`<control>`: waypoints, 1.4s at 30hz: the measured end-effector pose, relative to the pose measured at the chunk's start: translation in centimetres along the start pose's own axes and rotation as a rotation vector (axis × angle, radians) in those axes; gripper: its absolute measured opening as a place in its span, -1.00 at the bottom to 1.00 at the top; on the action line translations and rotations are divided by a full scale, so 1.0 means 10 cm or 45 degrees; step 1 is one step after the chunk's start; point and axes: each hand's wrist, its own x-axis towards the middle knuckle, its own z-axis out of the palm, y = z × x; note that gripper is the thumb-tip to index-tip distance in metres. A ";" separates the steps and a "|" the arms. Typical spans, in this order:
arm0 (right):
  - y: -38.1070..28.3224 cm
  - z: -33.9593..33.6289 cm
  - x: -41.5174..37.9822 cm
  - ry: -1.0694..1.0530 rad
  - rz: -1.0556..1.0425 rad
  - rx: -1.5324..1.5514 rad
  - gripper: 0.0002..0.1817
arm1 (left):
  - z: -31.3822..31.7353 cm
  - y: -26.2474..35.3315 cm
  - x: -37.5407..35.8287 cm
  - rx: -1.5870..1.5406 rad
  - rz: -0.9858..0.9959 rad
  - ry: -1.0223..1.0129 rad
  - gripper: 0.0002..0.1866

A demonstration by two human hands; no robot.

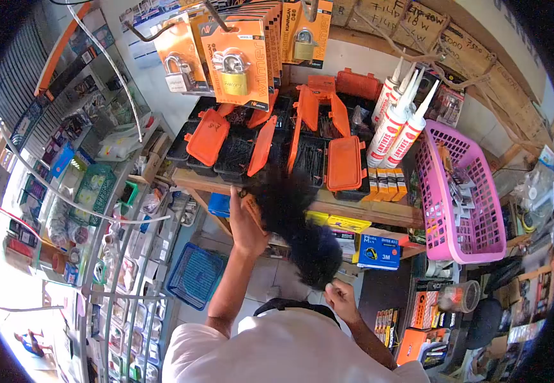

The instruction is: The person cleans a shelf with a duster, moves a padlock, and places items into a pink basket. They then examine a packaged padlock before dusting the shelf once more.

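Note:
A fluffy black duster [318, 252] hangs diagonally in front of the shelf, its upper end blurred before the open boxes. At its lower end my right hand [344, 300] is closed around what seems to be its handle, mostly hidden. My left hand [248, 226] is raised at the shelf edge, fingers wrapped round a small orange item [253, 209] that the duster partly covers. Just above stand black boxes [232, 156] of nails or screws with raised orange lids [208, 137].
Padlocks in orange packs [234, 73] hang overhead. White sealant tubes [395, 131] and a pink basket [462, 191] stand to the right. A blue basket [195, 276] is low at the left, beside glass shelving [123, 217]. Far lower left, a person [31, 343] is visible outside.

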 end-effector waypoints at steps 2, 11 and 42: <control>-0.02 -0.04 0.01 -0.111 -0.007 -0.149 -0.65 | -0.18 -0.07 0.01 -0.403 -0.138 -0.143 -0.31; -0.13 -0.05 -0.07 -0.092 -0.075 -0.140 -0.60 | -0.62 -0.26 0.13 -0.652 -0.026 -0.049 -0.39; -0.30 0.02 -0.03 -0.082 -0.034 -0.371 -0.60 | -0.23 -0.06 0.02 -0.501 -0.052 0.032 -0.04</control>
